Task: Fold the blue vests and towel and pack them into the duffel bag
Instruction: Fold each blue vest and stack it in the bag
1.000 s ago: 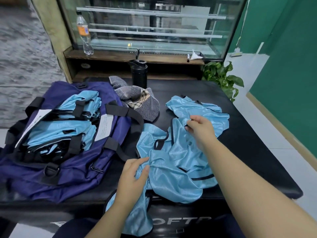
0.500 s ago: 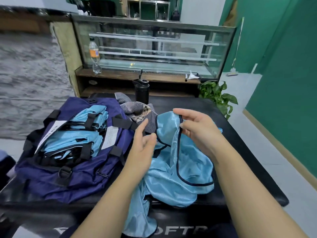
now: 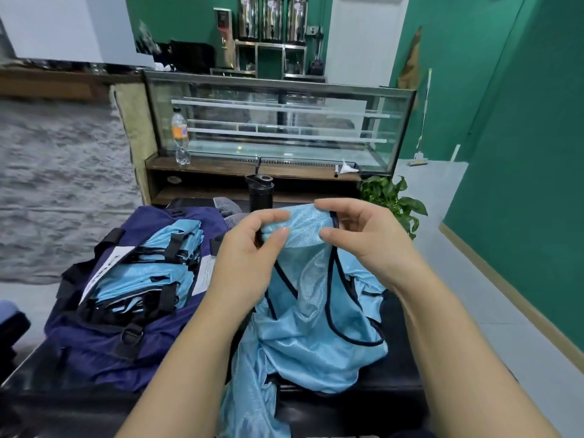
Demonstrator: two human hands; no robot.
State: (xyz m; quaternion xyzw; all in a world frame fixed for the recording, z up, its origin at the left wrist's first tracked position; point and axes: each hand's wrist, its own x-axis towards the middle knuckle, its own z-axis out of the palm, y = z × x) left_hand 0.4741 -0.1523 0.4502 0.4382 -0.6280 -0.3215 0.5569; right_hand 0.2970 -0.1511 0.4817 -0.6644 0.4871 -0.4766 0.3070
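A light blue mesh vest with dark navy piping (image 3: 316,311) is lifted above the black tabletop (image 3: 398,384). Its thin, shiny fabric is see-through near the top, where the weave shows as fine ribbing, and it hangs in loose crumpled folds with its lower part draped over the table's near edge. The left hand (image 3: 249,254) pinches one end of the vest's narrow top band between thumb and curled fingers. The right hand (image 3: 357,235) pinches the other end, thumb in front and forefinger arched over the navy-piped edge, so the band is stretched taut between them.

To the left, on the same table, lies an open soft navy-purple nylon duffel bag (image 3: 104,349) with broad black webbing straps and a black plastic buckle. Inside it sits a stack of folded light blue vests (image 3: 148,279), flat and rectangular, crossed by the straps. A grey striped woven towel (image 3: 226,207) shows only as a small rumpled edge behind the hands, just beyond the bag.

Farther back stand a black cylindrical flask (image 3: 260,192), a long glass display case (image 3: 278,124) on a dark wooden shelf, a clear plastic bottle with an orange label (image 3: 180,135), and a leafy green plant (image 3: 392,197).
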